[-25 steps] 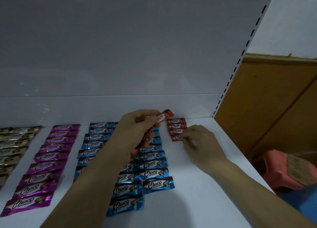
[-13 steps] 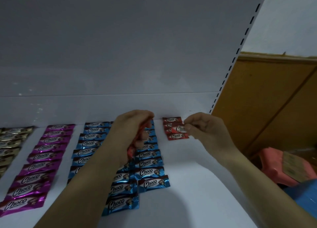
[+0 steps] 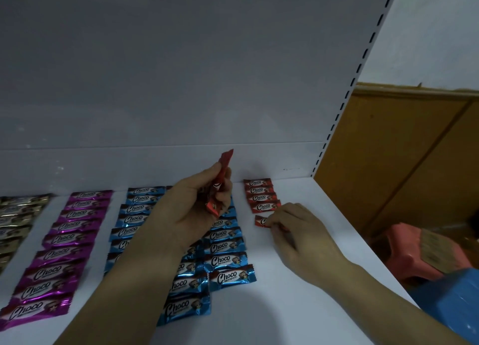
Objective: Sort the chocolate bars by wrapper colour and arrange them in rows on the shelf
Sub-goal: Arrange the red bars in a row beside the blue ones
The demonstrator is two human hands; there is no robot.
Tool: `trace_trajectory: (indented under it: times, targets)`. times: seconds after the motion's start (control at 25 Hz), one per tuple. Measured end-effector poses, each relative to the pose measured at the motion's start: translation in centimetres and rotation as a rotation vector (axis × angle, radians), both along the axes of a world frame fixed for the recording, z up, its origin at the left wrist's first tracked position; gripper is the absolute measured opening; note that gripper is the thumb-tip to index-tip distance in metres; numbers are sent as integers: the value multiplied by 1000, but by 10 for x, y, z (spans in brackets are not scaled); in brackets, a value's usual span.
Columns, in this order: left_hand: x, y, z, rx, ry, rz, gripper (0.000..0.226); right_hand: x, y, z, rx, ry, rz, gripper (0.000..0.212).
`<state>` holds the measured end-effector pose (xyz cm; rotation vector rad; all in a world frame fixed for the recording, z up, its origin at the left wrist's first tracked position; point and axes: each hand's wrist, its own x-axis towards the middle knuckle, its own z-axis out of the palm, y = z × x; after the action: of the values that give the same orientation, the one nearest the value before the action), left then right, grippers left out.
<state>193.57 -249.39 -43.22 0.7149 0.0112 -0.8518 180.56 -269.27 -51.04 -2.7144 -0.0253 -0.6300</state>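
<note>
The left hand [image 3: 191, 207] was held above the shelf [image 3: 298, 287], its fingers curled round a small bundle of red bars [image 3: 219, 189] standing upright, with one end projecting above the fist. The right hand [image 3: 295, 230] was down at the shelf surface, its fingertips [image 3: 276, 219] pinching the right-hand part of a single red bar [image 3: 260, 220]. This bar lay just in front of the red row [image 3: 261, 197] of four by the back wall [image 3: 181, 85], slightly apart from it and a little askew. Blue rows [image 3: 224, 250], a magenta row [image 3: 64, 237] and a gold row [image 3: 15, 215] lay to the left. By appearance, the bars are small and light, with a firm core inside glossy film likely to slide readily on the smooth white shelf. The crimped end flaps look thin and liable to bend. A pinch across the body's long edges, or flat fingertip pressure from above, appears the surer hold for squaring the bar to its row. The bundle could shed a bar under a slack grip.
</note>
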Motion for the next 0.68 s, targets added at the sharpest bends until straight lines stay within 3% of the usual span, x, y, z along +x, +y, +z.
trace_trajectory:
  times: [0.16,0.44,0.68]
  targets:
    - [-3,-1,5,-3,8,12,32,0,0,0,-24,14,-36,38]
    - [-2,-1,-2,12,43,-51,31,0,1,1,-29,16,-62,38]
    - [-1,-3,-6,212,-157,9,18,-1,5,3,-21,12,-68,32]
